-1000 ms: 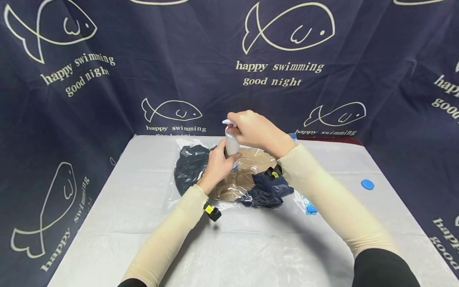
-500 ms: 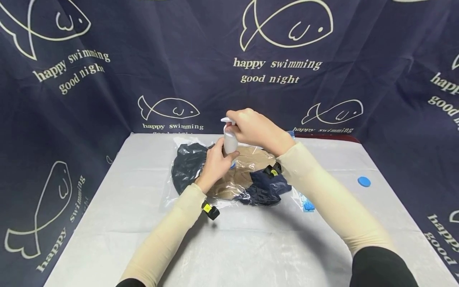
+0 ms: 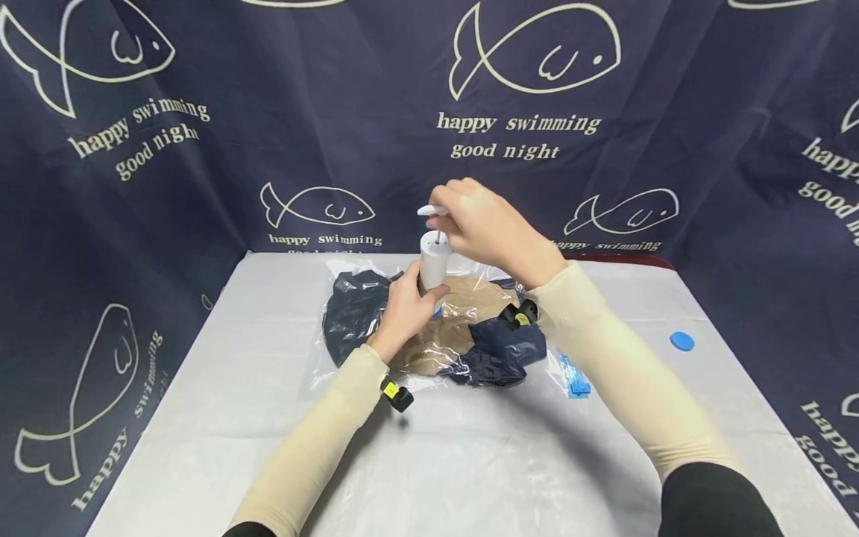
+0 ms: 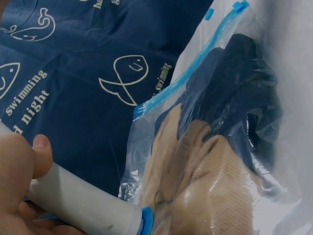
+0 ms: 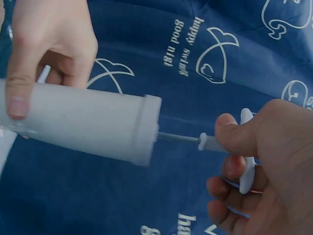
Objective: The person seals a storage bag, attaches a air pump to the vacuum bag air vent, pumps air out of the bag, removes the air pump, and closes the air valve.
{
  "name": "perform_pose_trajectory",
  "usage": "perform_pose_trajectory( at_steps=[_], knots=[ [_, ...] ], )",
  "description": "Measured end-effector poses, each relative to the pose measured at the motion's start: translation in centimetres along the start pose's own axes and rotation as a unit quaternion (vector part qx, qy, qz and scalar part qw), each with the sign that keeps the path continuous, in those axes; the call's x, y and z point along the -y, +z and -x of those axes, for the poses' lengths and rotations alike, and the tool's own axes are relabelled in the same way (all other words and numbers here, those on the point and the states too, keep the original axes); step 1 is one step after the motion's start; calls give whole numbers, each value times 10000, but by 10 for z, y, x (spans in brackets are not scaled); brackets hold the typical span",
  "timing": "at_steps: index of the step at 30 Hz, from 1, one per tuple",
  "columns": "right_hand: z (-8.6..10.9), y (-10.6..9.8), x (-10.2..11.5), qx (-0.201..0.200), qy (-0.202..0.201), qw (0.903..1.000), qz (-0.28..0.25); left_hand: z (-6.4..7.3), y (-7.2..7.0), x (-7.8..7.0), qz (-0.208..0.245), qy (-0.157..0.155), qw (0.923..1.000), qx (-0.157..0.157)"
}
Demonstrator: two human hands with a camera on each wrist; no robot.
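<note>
A white hand pump (image 3: 435, 265) stands on a clear zip storage bag (image 3: 344, 265) holding folded dark and beige clothes (image 3: 479, 298). My left hand (image 3: 404, 307) grips the pump's barrel low down, thumb across its front. Above it, my right hand (image 3: 479, 222) holds the white T-shaped handle (image 5: 247, 171), with fingers hooked round the crossbar. A thin metal rod (image 5: 178, 137) shows between handle and barrel. In the left wrist view, the pump's blue-ringed base (image 4: 147, 220) sits right at the bag, and the bag's blue zip strip (image 4: 188, 71) runs along its edge.
A round blue cap (image 3: 682, 341) lies on the white-covered table (image 3: 510, 462), to the right. The bag's blue slider corner (image 3: 579, 388) lies near the right forearm. Dark blue fish-print cloth (image 3: 376, 89) hangs behind and at both sides.
My right hand has risen with the handle, drawing the metal rod out of the barrel. My left hand stays on the barrel in nearly the same place.
</note>
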State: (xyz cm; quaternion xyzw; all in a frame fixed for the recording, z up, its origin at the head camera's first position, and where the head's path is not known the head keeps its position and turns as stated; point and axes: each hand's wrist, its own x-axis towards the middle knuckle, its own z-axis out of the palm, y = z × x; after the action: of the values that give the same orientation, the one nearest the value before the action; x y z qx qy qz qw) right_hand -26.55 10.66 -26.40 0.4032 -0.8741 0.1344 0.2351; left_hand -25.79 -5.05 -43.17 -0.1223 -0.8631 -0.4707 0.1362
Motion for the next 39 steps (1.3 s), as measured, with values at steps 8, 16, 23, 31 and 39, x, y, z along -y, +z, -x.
perform_pose_trajectory(
  at_steps=[8, 16, 23, 31, 39],
  knots=[
    [-16, -35, 2, -2265, -891, 9698, -124, 1, 1, -1, -47, -41, 10000, -51],
    [-15, -31, 7, -2320, -1074, 9667, -112, -1, 2, -5, -140, -39, 9997, -218],
    [4, 8, 4, -990, -377, 9944, -67, 1, 0, -9, -8, -106, 9998, -155],
    [14, 32, 4, 196, 271, 9994, 9, 2, 0, -7, -27, -107, 9999, -106],
    [14, 37, 2, 85, 178, 9998, 104, -1, 1, -6, -91, -144, 9998, -78]
  ],
)
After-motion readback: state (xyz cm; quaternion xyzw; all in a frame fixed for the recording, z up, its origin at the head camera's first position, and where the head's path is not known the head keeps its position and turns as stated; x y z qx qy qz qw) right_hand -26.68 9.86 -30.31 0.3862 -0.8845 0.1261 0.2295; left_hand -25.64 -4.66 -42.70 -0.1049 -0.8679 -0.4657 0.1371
